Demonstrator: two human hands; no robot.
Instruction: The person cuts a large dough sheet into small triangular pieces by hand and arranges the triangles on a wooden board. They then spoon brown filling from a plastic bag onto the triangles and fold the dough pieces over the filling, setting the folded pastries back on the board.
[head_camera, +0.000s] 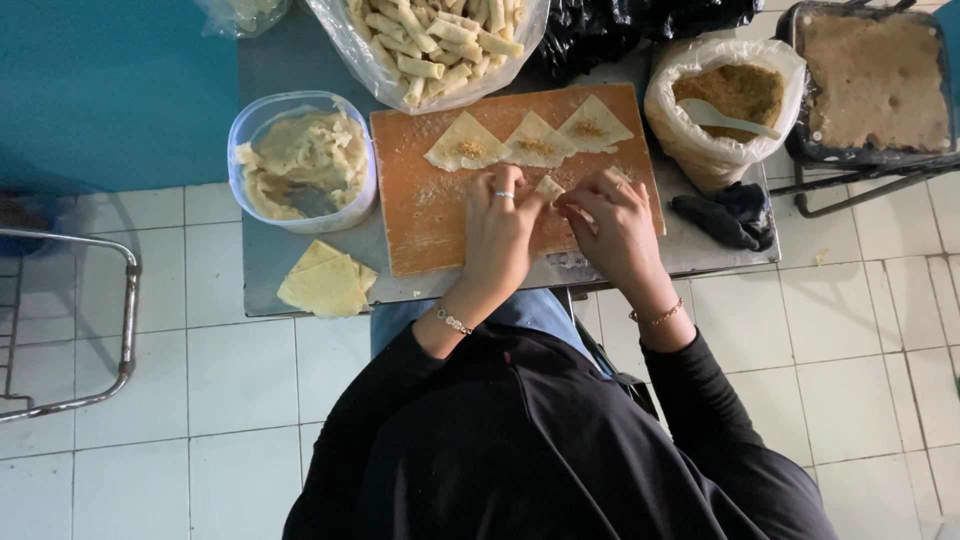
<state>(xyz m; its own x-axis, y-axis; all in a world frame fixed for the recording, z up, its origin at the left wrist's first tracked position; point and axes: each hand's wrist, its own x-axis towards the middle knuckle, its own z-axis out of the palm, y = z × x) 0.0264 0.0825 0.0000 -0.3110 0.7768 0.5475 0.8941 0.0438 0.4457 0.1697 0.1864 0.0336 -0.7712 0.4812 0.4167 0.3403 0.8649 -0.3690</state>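
Note:
My left hand (497, 228) and my right hand (612, 222) meet over a wooden cutting board (420, 200), both pinching a small pale pastry wrapper (548, 188) between the fingertips. Three triangular wrappers (535, 138) with brown filling lie in a row along the board's far edge. A ring is on my left hand and bracelets are on both wrists.
A plastic tub of paste (303, 160) stands left of the board, a stack of wrappers (326, 280) near the table's front edge. A bag of rolled pastries (435, 40), a bag of brown filling with a spoon (722, 100), a dark tray (870, 80) and a black cloth (725, 215) lie around.

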